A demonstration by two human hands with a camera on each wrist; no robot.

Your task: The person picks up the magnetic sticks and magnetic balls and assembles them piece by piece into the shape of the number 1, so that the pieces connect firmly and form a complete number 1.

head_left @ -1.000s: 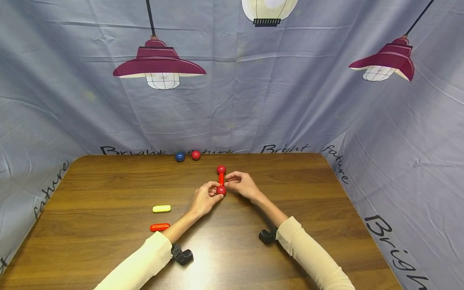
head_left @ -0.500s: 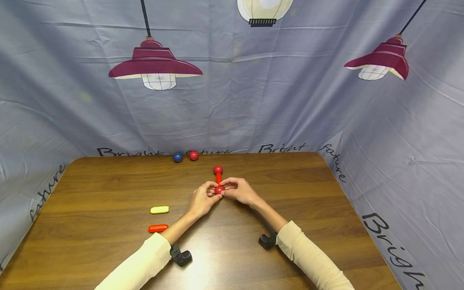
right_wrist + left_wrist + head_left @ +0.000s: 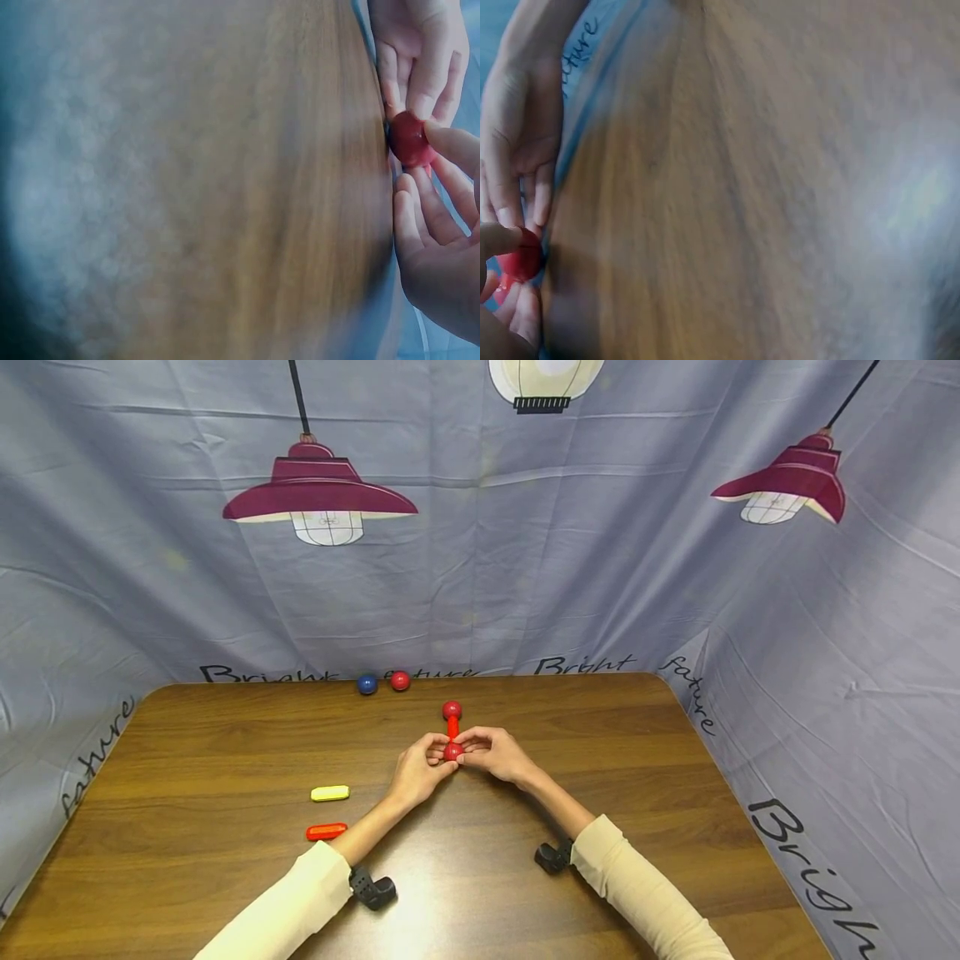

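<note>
In the head view a red rod (image 3: 453, 728) joins two red balls, one at each end, in a dumbbell shape. The far ball (image 3: 452, 710) is untouched. My left hand (image 3: 416, 771) pinches the near ball (image 3: 453, 752) from the left, and my right hand (image 3: 501, 755) pinches it from the right. In the left wrist view the near ball (image 3: 523, 259) shows between the thumbs and fingers of both hands. The right wrist view has the same ball (image 3: 410, 139) in both hands' fingertips, the rod mostly hidden behind it.
A yellow rod (image 3: 330, 793) and another red rod (image 3: 326, 832) lie on the wooden table (image 3: 600, 735), left of my left forearm. At the back edge sit a blue ball (image 3: 367, 684) and a red ball (image 3: 400, 680). A printed curtain (image 3: 465, 568) hangs behind.
My right hand has come in from beside the rod to the near ball and now pinches it. My left hand has kept its hold. The view has shifted slightly.
</note>
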